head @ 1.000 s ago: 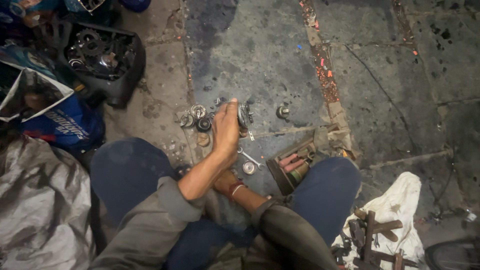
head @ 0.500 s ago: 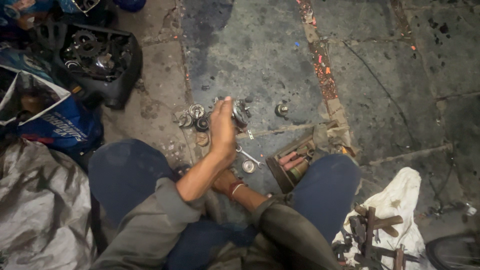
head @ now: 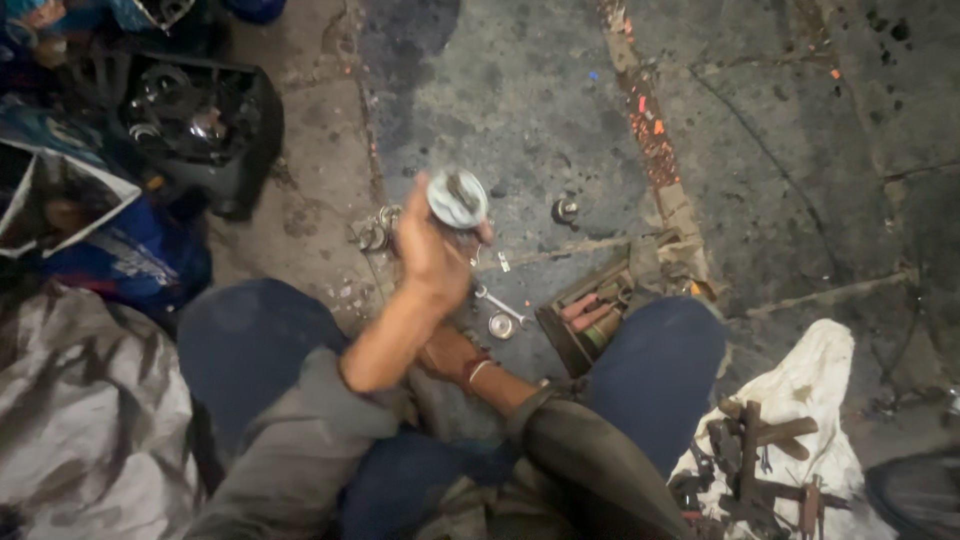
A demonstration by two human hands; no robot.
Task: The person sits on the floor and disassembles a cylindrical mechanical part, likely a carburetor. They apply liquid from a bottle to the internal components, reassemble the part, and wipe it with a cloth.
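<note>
My left hand [head: 432, 255] is raised above the floor, shut on a round grey metal part [head: 458, 198] held at the fingertips. My right forearm, with a band at the wrist [head: 478, 368], reaches under the left arm, and the right hand itself is hidden there. Below the left hand lie small metal rings [head: 375, 232], a small spanner [head: 497, 303] and a little metal cup [head: 501, 325] on the stained concrete. A single round bearing-like piece [head: 565, 210] sits apart to the right.
A shallow tray of tools [head: 590, 315] rests by my right knee. A white cloth [head: 810, 390] with dark metal tools lies at lower right. A black crate of parts [head: 190, 120], a blue bag [head: 120, 260] and a grey plastic sheet [head: 80, 420] crowd the left.
My left hand has risen from the cluster of parts on the floor and now holds the round metal part up. The right arm has stayed in place.
</note>
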